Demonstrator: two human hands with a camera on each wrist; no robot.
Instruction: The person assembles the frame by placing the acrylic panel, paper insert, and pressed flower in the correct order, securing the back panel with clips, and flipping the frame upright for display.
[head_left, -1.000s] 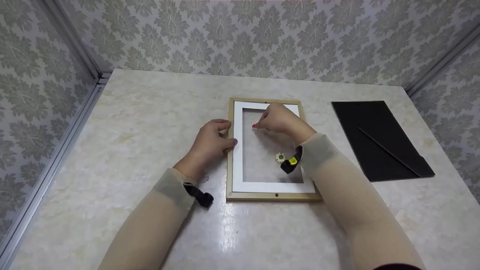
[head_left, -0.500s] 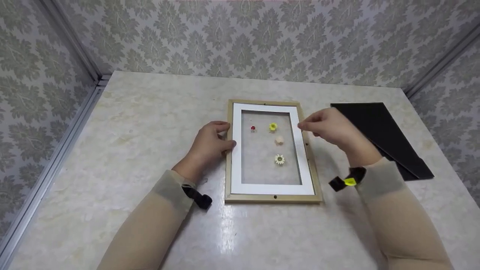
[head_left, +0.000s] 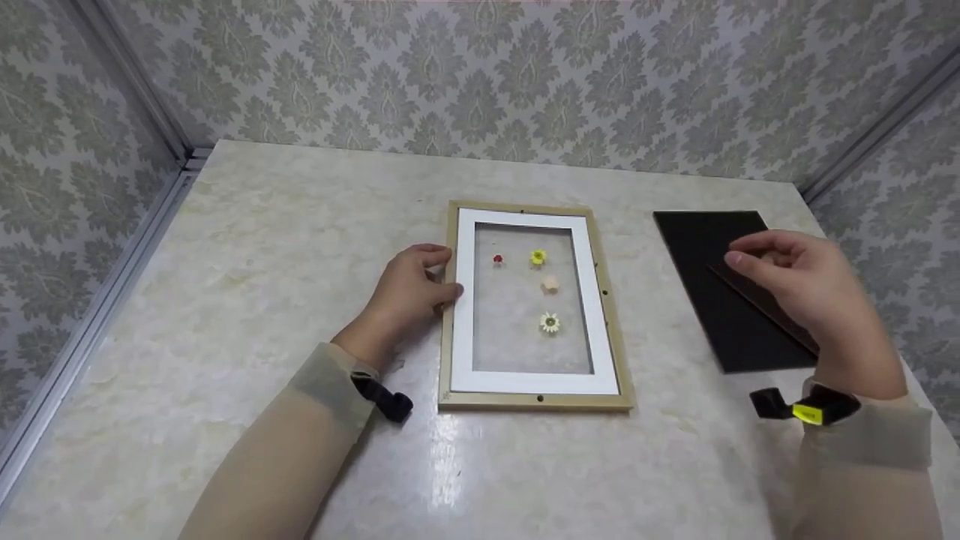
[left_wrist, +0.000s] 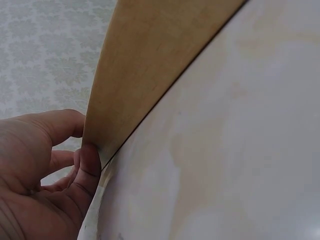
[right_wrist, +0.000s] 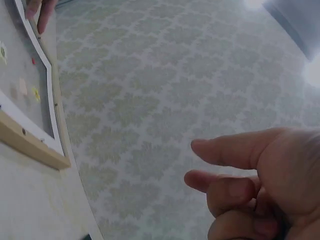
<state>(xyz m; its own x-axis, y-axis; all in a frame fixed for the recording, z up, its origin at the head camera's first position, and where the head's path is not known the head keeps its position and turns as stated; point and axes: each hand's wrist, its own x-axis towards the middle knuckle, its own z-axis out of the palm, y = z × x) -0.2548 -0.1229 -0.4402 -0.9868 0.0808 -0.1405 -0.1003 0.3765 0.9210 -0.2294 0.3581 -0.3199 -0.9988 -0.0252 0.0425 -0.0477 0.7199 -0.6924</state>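
Note:
A light wooden picture frame (head_left: pixel 447 367) with a white mat (head_left: pixel 536 384) lies on the table. Within the mat's opening are a small red flower (head_left: pixel 498 259), a yellow flower (head_left: pixel 538 257), a pale peach flower (head_left: pixel 550 284) and a white daisy (head_left: pixel 550 323). My left hand (head_left: pixel 405 289) holds the frame's left side, thumb and fingers against the edge; the left wrist view shows the wooden side wall (left_wrist: pixel 145 65) close up. Above the black board (head_left: pixel 686 277) hovers my right hand (head_left: pixel 821 300), thumb and forefinger apart, other fingers bent, nothing between them.
The black board lies right of the frame, with a thin raised flap (head_left: pixel 761 309) across it, partly behind my right hand. Patterned wallpaper (head_left: pixel 480 82) rises behind the marble-look table (head_left: pixel 300 195). Metal rails (head_left: pixel 90 330) run along the left side.
My right hand has let go of the red flower inside the frame and moved right, over the black board. The left hand stays at the frame's left edge.

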